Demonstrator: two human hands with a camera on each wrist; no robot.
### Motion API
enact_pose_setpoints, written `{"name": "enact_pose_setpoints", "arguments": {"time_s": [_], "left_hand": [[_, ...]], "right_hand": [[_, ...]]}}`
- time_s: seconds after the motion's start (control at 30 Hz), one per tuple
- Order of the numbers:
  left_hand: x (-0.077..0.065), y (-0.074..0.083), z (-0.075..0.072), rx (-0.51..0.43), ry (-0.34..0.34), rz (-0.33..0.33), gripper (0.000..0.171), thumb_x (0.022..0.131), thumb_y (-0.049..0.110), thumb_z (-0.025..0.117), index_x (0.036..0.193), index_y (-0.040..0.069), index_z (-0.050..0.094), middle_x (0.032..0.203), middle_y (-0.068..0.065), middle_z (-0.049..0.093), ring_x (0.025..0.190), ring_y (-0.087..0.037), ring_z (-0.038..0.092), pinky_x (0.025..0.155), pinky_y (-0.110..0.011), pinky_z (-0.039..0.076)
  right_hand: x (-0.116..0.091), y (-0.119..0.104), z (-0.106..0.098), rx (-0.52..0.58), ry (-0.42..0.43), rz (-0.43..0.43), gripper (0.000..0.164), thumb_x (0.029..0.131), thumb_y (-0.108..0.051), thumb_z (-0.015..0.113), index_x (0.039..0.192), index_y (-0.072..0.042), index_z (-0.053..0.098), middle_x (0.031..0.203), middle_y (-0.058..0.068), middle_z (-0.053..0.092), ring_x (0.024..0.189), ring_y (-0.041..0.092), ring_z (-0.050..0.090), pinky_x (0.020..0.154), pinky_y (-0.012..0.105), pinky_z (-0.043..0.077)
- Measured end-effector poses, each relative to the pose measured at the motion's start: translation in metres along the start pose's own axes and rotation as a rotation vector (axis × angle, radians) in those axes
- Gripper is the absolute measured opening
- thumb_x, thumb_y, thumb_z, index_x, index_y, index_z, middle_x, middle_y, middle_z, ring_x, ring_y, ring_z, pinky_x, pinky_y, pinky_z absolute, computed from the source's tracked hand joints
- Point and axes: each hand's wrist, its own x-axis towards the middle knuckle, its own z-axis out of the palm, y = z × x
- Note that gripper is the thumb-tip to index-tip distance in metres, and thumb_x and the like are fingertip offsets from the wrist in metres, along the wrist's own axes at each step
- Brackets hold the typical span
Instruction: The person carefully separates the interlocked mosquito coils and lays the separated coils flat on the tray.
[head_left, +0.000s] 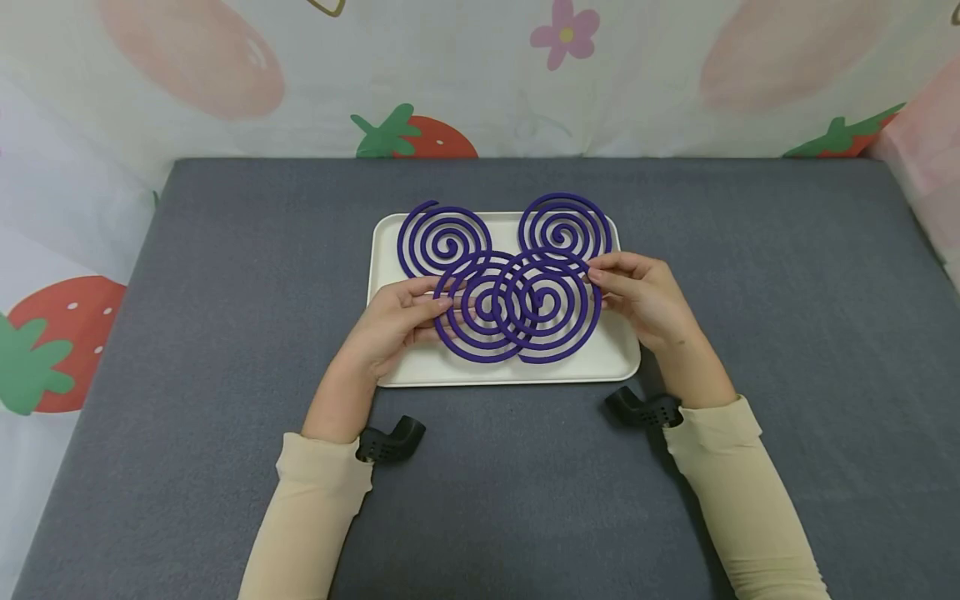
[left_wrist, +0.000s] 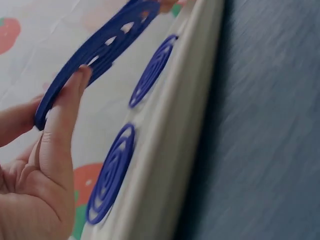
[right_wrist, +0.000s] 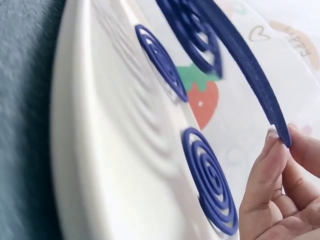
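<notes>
Two purple mosquito coils are raised over a white tray, overlapping each other in the head view. My left hand pinches the left coil at its outer edge, thumb in front and fingers behind. The right coil, which lies across the front of the left one, has its outer rim pinched between the thumb and fingers of my right hand. Both wrist views show the held coils tilted above the tray. Two more coils, a back left coil and a back right coil, lie at the tray's far side.
A grey cloth covers the table. Behind it hangs a pale curtain printed with strawberries and flowers. Black wrist mounts stick out at both cuffs, just in front of the tray's near edge.
</notes>
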Motion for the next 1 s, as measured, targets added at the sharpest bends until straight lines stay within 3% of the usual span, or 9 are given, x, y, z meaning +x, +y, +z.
{"name": "enact_pose_setpoints", "arguments": {"time_s": [0.37,0.63,0.8,1.0], "left_hand": [[-0.011,0.015,-0.026,0.233,-0.001,-0.098,0.034,0.095,-0.002,0.051,0.124,-0.019,0.047,0.081,-0.001,0.069,0.069,-0.009,0.067,0.062,-0.022,0.056],[-0.015,0.019,-0.035,0.343,-0.004,-0.17,0.037,0.094,0.0,0.054,0.128,-0.014,0.046,0.083,-0.003,0.07,0.069,-0.007,0.066,0.061,-0.02,0.055],[-0.015,0.02,-0.037,0.405,-0.016,-0.192,0.041,0.094,0.001,0.054,0.132,-0.009,0.044,0.099,-0.013,0.069,0.072,-0.007,0.065,0.062,-0.021,0.055],[-0.02,0.024,-0.044,0.461,-0.057,-0.194,0.043,0.096,0.0,0.049,0.137,-0.008,0.039,0.125,-0.027,0.054,0.084,-0.006,0.063,0.072,-0.023,0.055]], "right_hand": [[-0.001,-0.006,-0.019,-0.116,0.036,-0.003,0.021,0.089,0.002,0.061,0.081,-0.012,0.073,0.075,-0.002,0.067,0.06,0.008,0.056,0.053,0.018,0.05],[0.0,-0.006,-0.026,-0.194,-0.027,0.04,0.02,0.089,0.002,0.061,0.08,-0.013,0.072,0.075,-0.003,0.066,0.061,0.007,0.055,0.053,0.02,0.05],[0.001,-0.004,-0.028,-0.248,-0.037,0.05,0.021,0.089,0.001,0.062,0.08,-0.014,0.072,0.075,-0.004,0.067,0.061,0.006,0.056,0.054,0.019,0.05],[0.002,-0.004,-0.031,-0.346,-0.029,0.054,0.018,0.089,-0.004,0.064,0.08,-0.017,0.072,0.074,-0.006,0.065,0.061,0.006,0.056,0.055,0.02,0.05]]}}
